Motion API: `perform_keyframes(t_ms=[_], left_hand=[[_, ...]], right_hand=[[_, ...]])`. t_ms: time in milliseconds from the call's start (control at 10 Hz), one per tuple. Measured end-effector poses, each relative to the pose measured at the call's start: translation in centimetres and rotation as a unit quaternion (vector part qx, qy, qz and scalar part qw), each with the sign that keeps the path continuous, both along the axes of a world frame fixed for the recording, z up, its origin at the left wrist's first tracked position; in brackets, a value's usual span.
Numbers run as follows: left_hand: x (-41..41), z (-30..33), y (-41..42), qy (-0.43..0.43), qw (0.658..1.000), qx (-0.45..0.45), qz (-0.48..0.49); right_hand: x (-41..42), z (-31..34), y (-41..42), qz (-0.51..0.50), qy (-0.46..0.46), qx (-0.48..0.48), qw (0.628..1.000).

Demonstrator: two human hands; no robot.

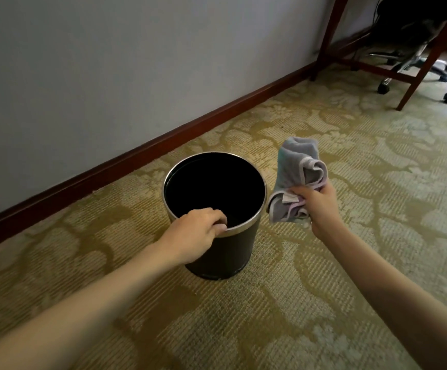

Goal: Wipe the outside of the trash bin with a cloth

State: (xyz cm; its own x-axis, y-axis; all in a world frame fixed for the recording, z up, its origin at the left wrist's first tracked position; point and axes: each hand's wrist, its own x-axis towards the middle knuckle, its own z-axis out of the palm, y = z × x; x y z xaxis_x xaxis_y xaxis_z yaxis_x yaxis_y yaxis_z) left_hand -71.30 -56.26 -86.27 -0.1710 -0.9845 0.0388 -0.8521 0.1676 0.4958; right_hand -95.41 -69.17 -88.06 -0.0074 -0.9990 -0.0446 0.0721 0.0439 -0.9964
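A round black trash bin (233, 252) with a silver rim stands upright on the carpet, open at the top and dark inside. My left hand (198, 231) grips its near rim, fingers curled over the edge into the opening. My right hand (321, 206) is just right of the bin, held above the floor and closed on a bunched grey cloth (297, 174) with a pale hem. The cloth hangs close beside the bin's rim; whether it touches is unclear.
A pale wall with a dark wooden baseboard (142, 153) runs behind the bin. At the far right stand a wooden desk leg frame (420, 68) and a wheeled office chair base (414, 68). Patterned green-gold carpet (270, 316) covers the floor.
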Motion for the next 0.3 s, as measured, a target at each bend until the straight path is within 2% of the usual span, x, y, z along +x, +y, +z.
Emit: perform_keyframes(t_ms=[100, 200, 300], left_hand=[[0.5, 2.9, -0.5, 0.085, 0.994, 0.009, 0.075], [0.5, 8.8, -1.4, 0.170, 0.973, -0.004, 0.155], [0.2, 16.9, -2.1, 0.248, 0.943, -0.003, 0.222]], right_hand=[[1.1, 4.5, 0.4, 0.020, 0.025, -0.029, 0.999], [2.9, 11.2, 0.6, 0.052, -0.011, -0.040, 0.998], [4.1, 19.4, 0.8, 0.083, -0.098, -0.002, 0.992]])
